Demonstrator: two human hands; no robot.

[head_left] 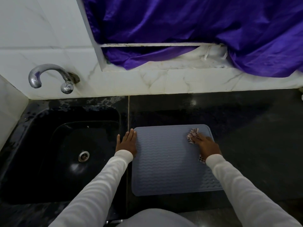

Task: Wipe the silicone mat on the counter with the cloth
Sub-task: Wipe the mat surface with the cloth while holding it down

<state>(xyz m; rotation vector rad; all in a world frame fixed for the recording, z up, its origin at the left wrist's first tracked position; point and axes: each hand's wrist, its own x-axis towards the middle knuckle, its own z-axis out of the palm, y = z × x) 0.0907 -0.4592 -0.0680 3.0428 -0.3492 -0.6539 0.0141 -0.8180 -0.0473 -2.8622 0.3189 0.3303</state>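
Note:
A grey-blue silicone mat with wavy ridges lies flat on the dark counter, just right of the sink. My right hand presses a small pink-and-white patterned cloth onto the mat's far right corner; the cloth pokes out beyond the fingertips and a bit shows under the wrist. My left hand lies flat, fingers together, on the mat's far left edge and the counter beside it, holding nothing.
A black sink with a metal drain sits left of the mat. A chrome tap juts from the white tiled wall. Purple fabric hangs over the window ledge behind the counter.

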